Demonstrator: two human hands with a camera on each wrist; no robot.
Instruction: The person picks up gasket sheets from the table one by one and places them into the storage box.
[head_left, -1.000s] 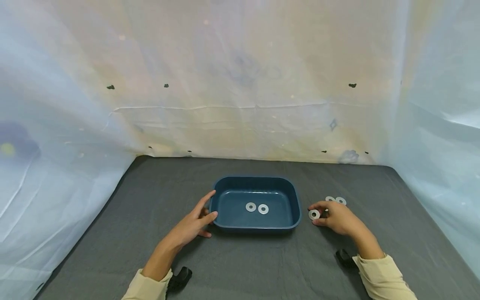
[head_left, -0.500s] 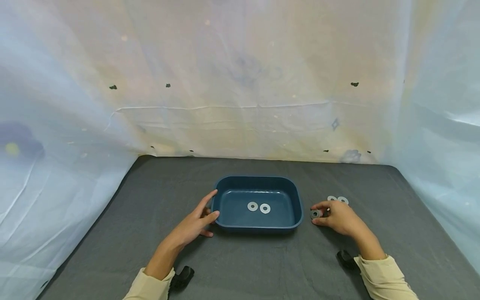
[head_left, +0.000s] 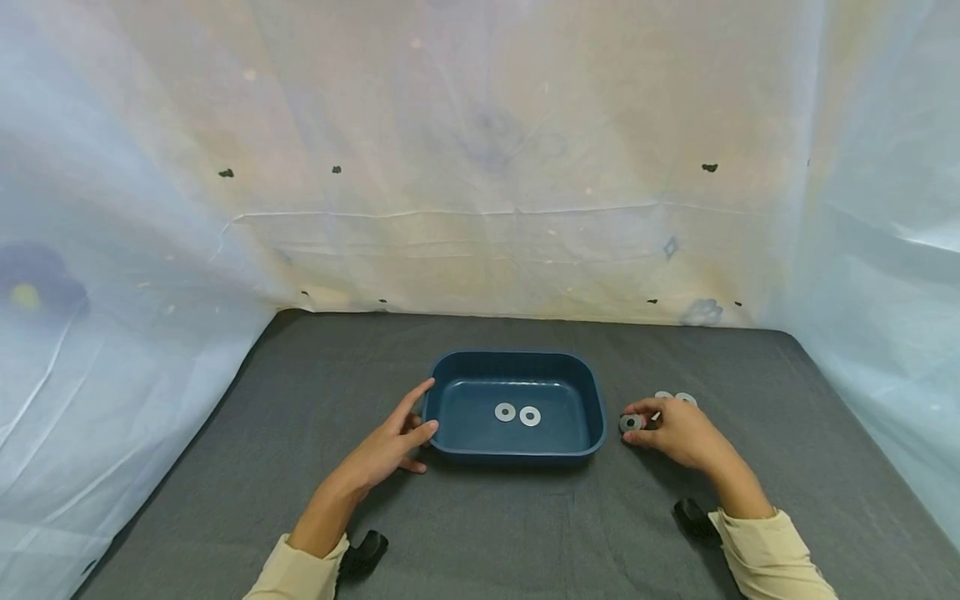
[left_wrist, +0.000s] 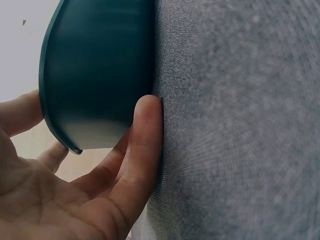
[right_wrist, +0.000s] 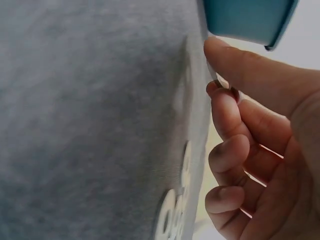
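Note:
A dark blue rectangular dish (head_left: 480,432) sits mid-table with two flat pale washers (head_left: 498,412) inside. My left hand (head_left: 381,454) rests on its left end, fingers spread, the thumb and index finger at the rim. In the left wrist view, other fingers touch the outer wall (left_wrist: 100,65) low down by the cloth. To the right of the dish, my right hand (head_left: 678,435) pinches a grey washer (head_left: 623,423) between thumb and fingertips, close over the table. Behind this hand lie more washers (head_left: 686,399), partly hidden in the head view; several pale washers (right_wrist: 162,217) show in the right wrist view.
Grey cloth (head_left: 525,533) covers the table. Pale patterned sheets (head_left: 480,167) hang behind it and along both sides. A black band-like piece (head_left: 363,557) sits at my left wrist and another (head_left: 692,517) at the right.
The washer in my right hand has tilted and turned from pale to grey, with the fingertips shifting slightly. My left hand and the dish keep their places; the head view shifted slightly.

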